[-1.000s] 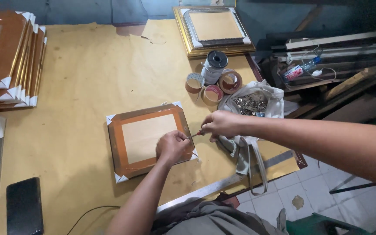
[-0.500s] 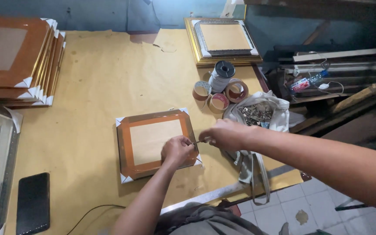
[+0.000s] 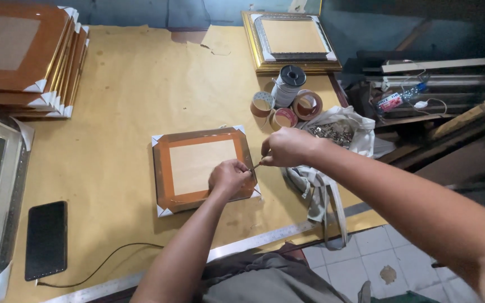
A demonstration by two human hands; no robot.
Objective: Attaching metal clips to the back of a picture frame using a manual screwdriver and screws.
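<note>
One brown wooden picture frame [image 3: 203, 168], lying back-up, is being pressed by the closed left hand [image 3: 228, 178]; a thin tool [image 3: 256, 165] is being pinched by the right hand [image 3: 284, 147] beside three tape rolls [image 3: 283, 109].

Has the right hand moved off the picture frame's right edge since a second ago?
No. The right hand is still pinched at the right edge of the picture frame, beside the left hand, as before.

At your far left a stack of brown frames [image 3: 21, 53] sits on the paper-covered worktop [image 3: 136, 84]. A black phone [image 3: 46, 239] lies near the front edge, its cable trailing right. Tape rolls [image 3: 284, 104] cluster ahead, beside a gold-edged frame [image 3: 290, 42] and a white bag [image 3: 343, 134].
</note>
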